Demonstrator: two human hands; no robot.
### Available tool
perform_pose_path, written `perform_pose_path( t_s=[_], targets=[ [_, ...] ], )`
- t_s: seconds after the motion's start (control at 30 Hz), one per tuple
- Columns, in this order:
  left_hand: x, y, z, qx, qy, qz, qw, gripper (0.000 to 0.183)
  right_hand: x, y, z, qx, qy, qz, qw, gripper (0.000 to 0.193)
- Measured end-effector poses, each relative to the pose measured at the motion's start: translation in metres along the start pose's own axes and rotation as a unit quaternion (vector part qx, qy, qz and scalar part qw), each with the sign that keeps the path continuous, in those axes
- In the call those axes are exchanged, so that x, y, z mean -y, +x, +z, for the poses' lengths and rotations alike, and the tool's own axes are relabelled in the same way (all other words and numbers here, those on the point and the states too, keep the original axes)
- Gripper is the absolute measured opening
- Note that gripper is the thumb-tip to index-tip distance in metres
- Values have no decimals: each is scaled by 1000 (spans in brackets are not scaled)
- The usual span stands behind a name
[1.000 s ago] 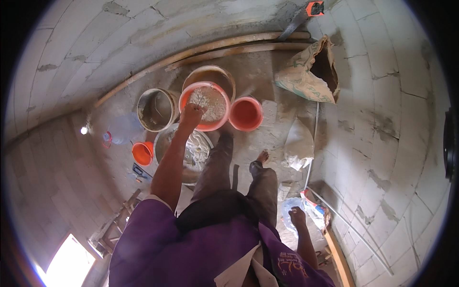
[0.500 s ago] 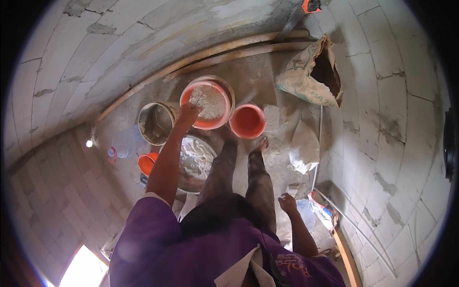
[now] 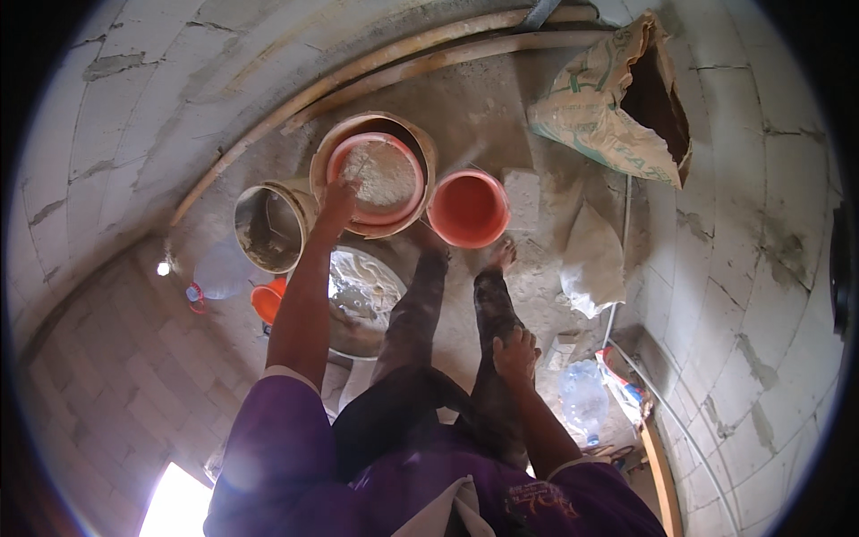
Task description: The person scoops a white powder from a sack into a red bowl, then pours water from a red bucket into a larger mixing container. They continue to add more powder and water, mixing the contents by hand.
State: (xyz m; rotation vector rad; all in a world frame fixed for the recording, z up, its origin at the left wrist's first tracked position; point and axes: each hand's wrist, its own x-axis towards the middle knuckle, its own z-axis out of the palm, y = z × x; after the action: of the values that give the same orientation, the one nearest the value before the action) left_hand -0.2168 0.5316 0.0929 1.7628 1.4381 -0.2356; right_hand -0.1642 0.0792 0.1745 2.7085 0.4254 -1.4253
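Note:
My left hand is closed at the near left edge of a pinkish-orange bucket holding pale, grainy powder. That bucket sits inside a larger tan tub, below its rim. Exactly how the fingers grip the edge or handle is hard to make out. My right hand rests on my right knee with fingers bent over it, holding no object. Right of the tub stands a second red-orange bucket. Left of it is a stained bucket, and nearer lies a wide basin with whitish wet material.
A torn paper sack leans at the far right, with a white sack nearer. Wooden poles lie along the far wall. Clear plastic bottles, a small orange container and a pale block are around my feet.
The powder-filled bucket has gone lower into the tan tub, my left hand moving with it. My right hand has come from beside my leg onto my knee. The view has shifted as I lean.

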Motion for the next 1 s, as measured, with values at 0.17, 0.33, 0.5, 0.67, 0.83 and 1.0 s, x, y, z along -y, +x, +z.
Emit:
perform_pose_path(
  t_s=[0.17, 0.33, 0.5, 0.67, 0.83, 1.0],
  targets=[
    [51, 31, 25, -5, 4, 14, 1000, 24, 1, -2, 11, -14, -11, -13, 1000, 59],
    [50, 41, 31, 14, -17, 3, 1000, 19, 6, -2, 12, 0, -17, -11, 1000, 54],
    [40, 38, 41, 32, -136, -57, 989, 13, 11, 1, 10, 13, -36, -8, 999, 58],
    [65, 55, 52, 81, -167, -47, 981, 17, 6, 25, 21, -43, 96, -164, 981, 52],
    [85, 65, 58, 39, -53, 72, 995, 21, 171, 136, -18, -89, 222, -318, 918, 39],
    [33, 43, 36, 45, -128, -54, 989, 27, 295, 229, -18, -45, -166, -410, 896, 32]
  ],
)
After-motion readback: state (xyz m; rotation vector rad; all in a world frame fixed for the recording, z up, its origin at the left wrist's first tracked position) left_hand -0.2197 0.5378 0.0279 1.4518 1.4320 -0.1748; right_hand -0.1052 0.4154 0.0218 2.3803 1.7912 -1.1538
